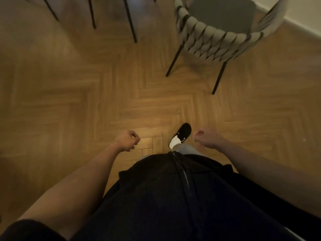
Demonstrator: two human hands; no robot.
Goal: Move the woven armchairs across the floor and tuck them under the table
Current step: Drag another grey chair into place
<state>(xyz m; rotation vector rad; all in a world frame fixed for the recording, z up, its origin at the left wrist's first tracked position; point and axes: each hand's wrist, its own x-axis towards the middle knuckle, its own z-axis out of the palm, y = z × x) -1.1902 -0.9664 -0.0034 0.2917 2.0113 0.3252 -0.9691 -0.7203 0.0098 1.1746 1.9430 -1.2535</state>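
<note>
With the left hand (128,140) and right hand (205,139) curled and empty, the armchair (217,39) at upper right could be kicked by the foot (181,134).

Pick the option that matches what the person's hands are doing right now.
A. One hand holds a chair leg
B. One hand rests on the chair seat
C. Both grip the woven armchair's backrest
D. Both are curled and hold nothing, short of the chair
D: the left hand and the right hand are curled, hold nothing and hang over the floor, apart from the woven armchair.
</note>
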